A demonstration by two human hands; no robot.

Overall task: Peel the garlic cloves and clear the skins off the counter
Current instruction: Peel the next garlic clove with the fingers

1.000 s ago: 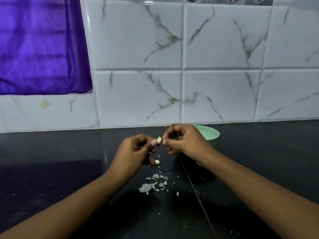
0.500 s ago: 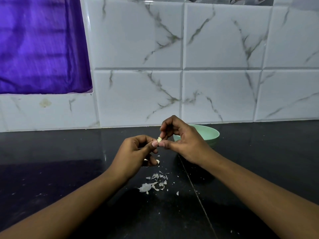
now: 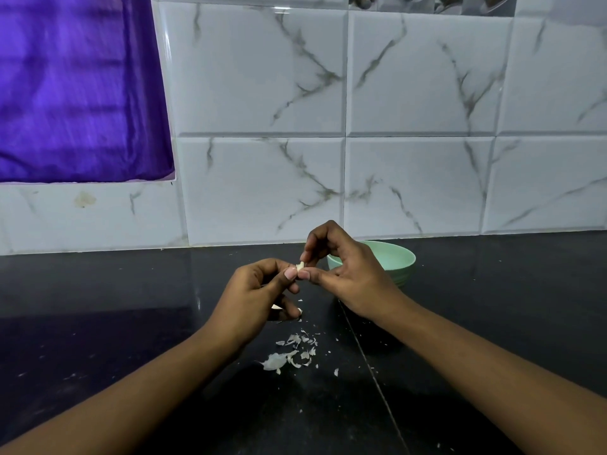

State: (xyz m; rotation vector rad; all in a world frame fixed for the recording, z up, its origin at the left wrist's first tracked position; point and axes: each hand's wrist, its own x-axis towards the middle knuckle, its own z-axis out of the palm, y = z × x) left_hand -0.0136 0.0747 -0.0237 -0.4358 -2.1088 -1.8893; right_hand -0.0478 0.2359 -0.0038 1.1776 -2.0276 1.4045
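A small pale garlic clove (image 3: 300,266) is held above the black counter (image 3: 131,323) between both hands. My left hand (image 3: 259,298) pinches it with thumb and fingers curled. My right hand (image 3: 341,267) pinches the clove's top with index finger and thumb. A scatter of white garlic skins (image 3: 289,353) lies on the counter just below and in front of the hands. Another pale bit (image 3: 299,311) shows at my left hand's lower fingers; I cannot tell whether it is held.
A mint-green bowl (image 3: 394,257) stands on the counter right behind my right hand, near the marble-tiled wall (image 3: 410,159). A purple cloth (image 3: 75,87) hangs at the upper left. A seam in the counter (image 3: 371,372) runs toward me.
My right hand has lifted its index finger and opened out slightly above the clove, uncovering more of the bowl. The left hand has stayed nearly still.
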